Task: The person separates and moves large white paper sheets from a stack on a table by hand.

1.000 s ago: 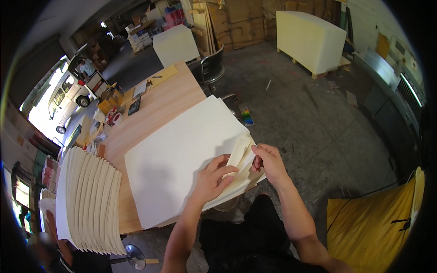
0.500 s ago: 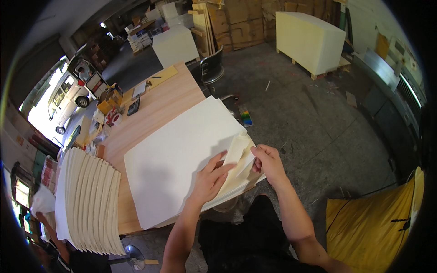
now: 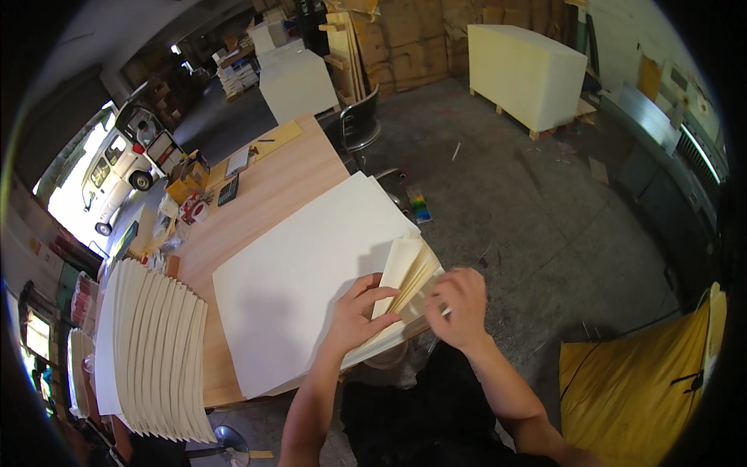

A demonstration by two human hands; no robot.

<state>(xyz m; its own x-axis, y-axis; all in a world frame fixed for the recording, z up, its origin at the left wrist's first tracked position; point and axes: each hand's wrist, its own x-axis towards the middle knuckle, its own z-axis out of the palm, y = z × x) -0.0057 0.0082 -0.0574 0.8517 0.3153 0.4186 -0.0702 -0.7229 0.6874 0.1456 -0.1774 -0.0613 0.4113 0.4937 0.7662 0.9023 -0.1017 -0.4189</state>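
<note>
A stack of large white paper sheets (image 3: 303,272) lies on the wooden table in front of me. Its near right corner is lifted and folded back, fanning into several cream layers. My left hand (image 3: 356,313) holds that folded corner, thumb and fingers around the bent sheets. Beside the corner's outer edge is my right hand (image 3: 459,310), smeared by motion with its fingers curled. Whether it touches any sheet I cannot tell. To the left stands a thick pile of cream sheets (image 3: 152,350) in wavy, separated batches, reaching over the table's near edge.
On the wooden table (image 3: 292,175) are a calculator (image 3: 228,190), tape rolls (image 3: 194,208) and a yellow box (image 3: 187,177). A black chair (image 3: 359,128) stands beyond its right edge. Farther back is a tall paper block on a pallet (image 3: 525,78); yellow cloth (image 3: 622,389) lies at lower right.
The corner sheets have fanned apart into more visible layers. My right hand has moved slightly down and away from the sheet edge it was pinching; my left hand stays on the fold.
</note>
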